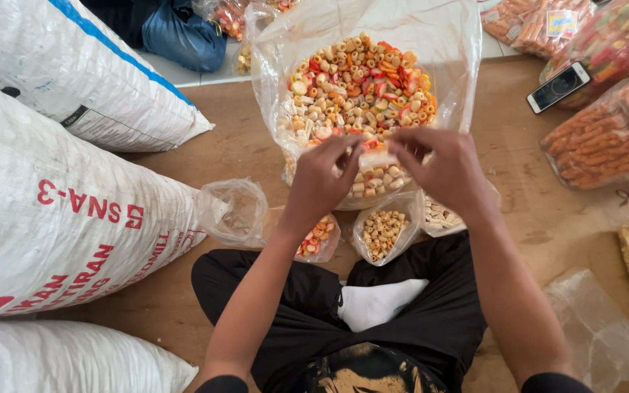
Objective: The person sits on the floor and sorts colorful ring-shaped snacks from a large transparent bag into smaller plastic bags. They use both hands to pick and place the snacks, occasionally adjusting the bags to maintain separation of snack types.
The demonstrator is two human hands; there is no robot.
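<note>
Two hands at the mouth of a big snack bag

We see the left hand [323,178] and right hand [442,171] pinching a small clear bag [377,177] between fingertips, just before the large open bag of mixed crackers [362,91] — the small bag mostly hidden behind the fingers. Three small filled bags [382,231] lie by the knees, one half covered by the left forearm.

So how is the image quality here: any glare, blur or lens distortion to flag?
Head view: even, soft light and faint shadows; mild glare on the big clear bag and the phone screen; both hands, left hand and right hand, look sharp; the wide lens bows the white sacks at the edges.
</note>
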